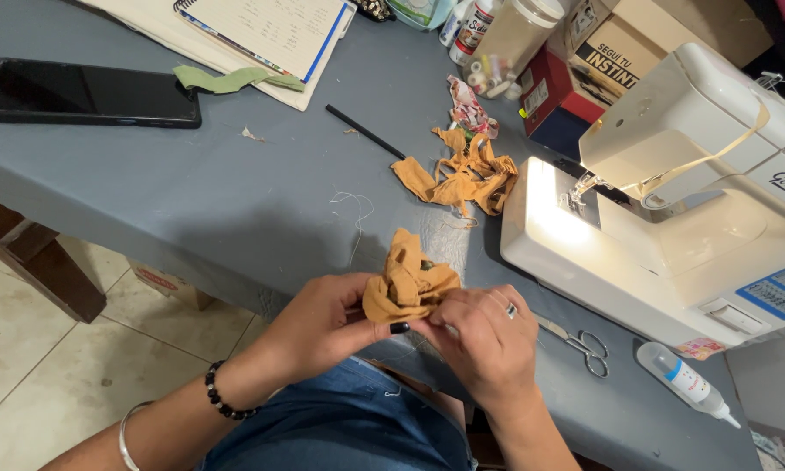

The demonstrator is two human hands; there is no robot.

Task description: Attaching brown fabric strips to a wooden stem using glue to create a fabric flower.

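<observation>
Both hands (410,327) pinch a crumpled orange fabric piece (408,281), no clear long axis.

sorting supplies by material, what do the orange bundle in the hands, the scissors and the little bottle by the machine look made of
Orange bundle, held by the left hand and right hand: soft matte woven cloth, judging by its folds and creases.
Scissors: shiny silver, likely bare metal throughout.
Little bottle: smooth white, probably plastic, with a blue band and a tapered nozzle.

Open table (235,201) left, sewing machine (671,218) blocking right (scissors (580,342) near)
</observation>
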